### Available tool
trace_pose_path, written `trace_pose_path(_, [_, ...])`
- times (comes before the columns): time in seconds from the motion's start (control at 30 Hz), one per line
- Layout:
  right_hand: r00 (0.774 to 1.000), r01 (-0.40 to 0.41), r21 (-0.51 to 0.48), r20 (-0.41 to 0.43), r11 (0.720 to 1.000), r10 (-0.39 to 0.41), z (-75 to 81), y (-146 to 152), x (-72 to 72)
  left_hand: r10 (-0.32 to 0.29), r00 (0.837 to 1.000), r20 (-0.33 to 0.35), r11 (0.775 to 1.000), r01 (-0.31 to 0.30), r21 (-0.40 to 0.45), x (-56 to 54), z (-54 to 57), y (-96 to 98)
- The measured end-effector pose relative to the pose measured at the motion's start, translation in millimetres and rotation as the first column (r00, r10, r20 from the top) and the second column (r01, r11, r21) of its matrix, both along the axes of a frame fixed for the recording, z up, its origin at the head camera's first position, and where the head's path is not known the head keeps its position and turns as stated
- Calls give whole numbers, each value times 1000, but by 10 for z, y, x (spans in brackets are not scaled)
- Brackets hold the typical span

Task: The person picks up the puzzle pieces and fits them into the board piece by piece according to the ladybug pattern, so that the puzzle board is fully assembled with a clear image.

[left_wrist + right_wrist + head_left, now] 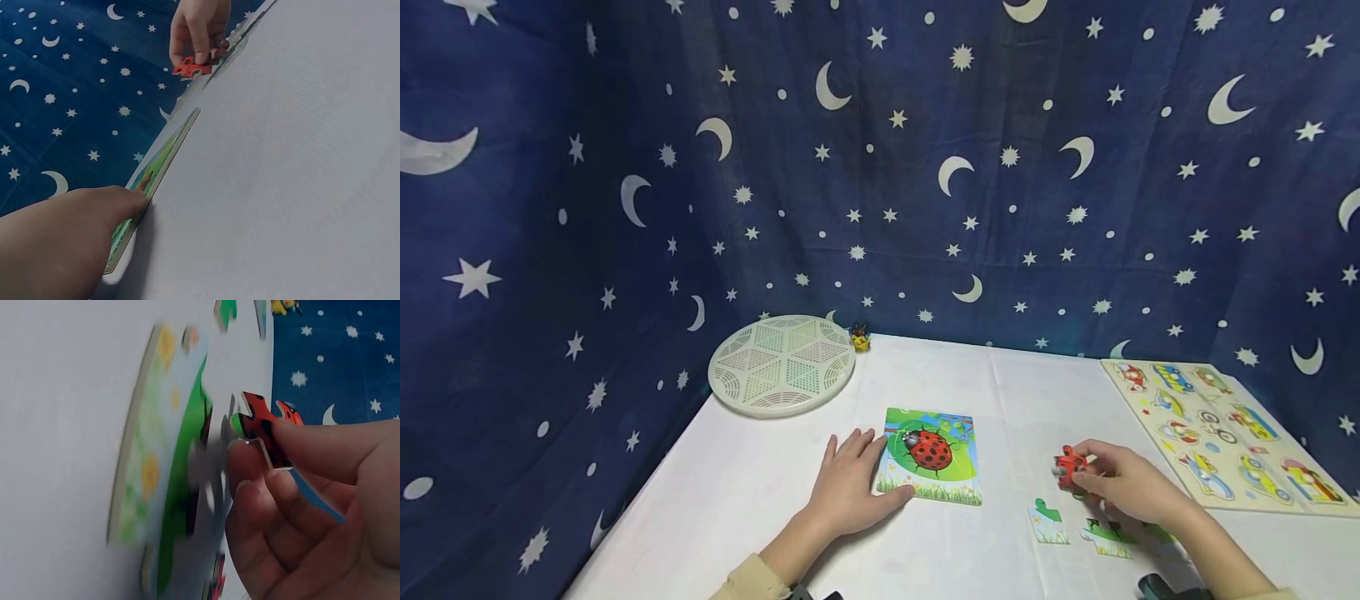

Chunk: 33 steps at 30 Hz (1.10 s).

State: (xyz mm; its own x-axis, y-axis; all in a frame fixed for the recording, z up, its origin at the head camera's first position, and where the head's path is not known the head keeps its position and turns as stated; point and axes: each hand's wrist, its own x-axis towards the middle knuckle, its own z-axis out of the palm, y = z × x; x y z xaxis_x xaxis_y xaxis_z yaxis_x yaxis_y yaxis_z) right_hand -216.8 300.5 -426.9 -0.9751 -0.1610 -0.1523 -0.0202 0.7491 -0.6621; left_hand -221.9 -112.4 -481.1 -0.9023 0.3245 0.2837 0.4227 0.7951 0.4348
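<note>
A square ladybug picture board (928,454) lies flat on the white table. My left hand (853,487) rests at its lower left corner, fingers spread along the left edge and thumb on the bottom edge. To the right, my right hand (1131,483) pinches a red jigsaw piece (259,422) with black spots between thumb and fingers, raised over the table. A second red bit shows behind that piece in the right wrist view. Below this hand lie a green and white jigsaw piece (1048,523) and a larger flowered piece (1108,540); the hand partly covers others.
A peg puzzle board (1157,429) with vehicle pictures lies at the right. At the back left is a round pale game board (782,367) with a star pattern, a small yellow toy figure (861,337) beside it. A dark blue star-and-moon curtain (910,167) hangs behind the table.
</note>
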Motion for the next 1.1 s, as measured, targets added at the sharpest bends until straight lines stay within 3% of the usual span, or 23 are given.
trace_pose_path(0.27, [999,-29,-112,-35,993,25,-1,-374,-16,-6,1000,12,1000,6,8,-9,10,-4])
trace_pose_path(0.53, [988,-151,-205,-71,967,139,29,-727,-77,-6,1000,13,1000,6,7,-4,8,-10])
trace_pose_path(0.7, [979,-197,-201,-92,960,182,52,-915,-120,-4,1000,13,1000,4,2,0,12,-17])
trace_pose_path(1.1, [977,-182,-132,-140,974,163,-27,-1268,-194,-2,1000,13,1000,2,3,6,-1,-10])
